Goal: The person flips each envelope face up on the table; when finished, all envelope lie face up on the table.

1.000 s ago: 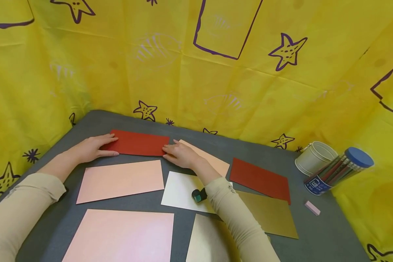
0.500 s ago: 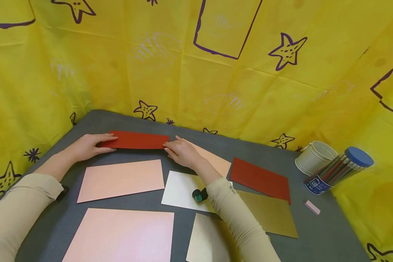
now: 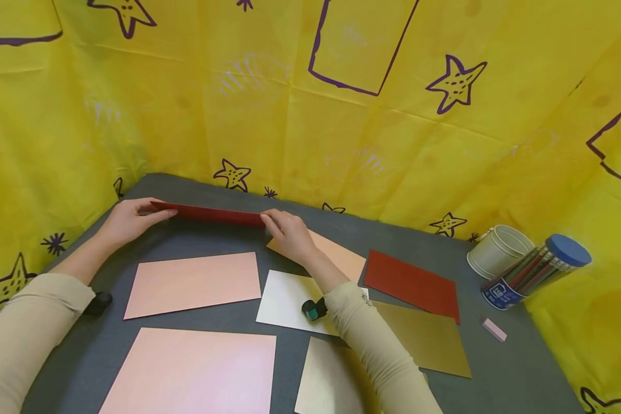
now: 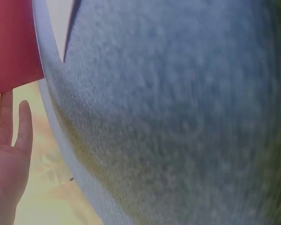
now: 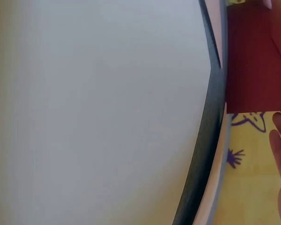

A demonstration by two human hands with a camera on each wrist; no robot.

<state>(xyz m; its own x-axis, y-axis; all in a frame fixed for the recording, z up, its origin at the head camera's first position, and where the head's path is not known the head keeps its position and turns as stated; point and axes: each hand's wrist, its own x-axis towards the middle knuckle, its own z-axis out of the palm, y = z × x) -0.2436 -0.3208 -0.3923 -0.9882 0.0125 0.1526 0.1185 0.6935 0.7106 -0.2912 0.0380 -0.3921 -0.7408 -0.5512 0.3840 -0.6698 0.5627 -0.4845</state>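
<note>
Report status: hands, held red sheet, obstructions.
Left hand, right hand: gripping opposite ends. Red sheet: nearly edge-on to head camera. Nothing visibly in the way.

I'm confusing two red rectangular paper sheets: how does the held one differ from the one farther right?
The held red sheet is raised and tilted, nearly edge-on to the head camera; the other sheet lies flat on the gray table. The left hand and right hand grip the held red sheet; neither touches the other sheet. Both are red.
</note>
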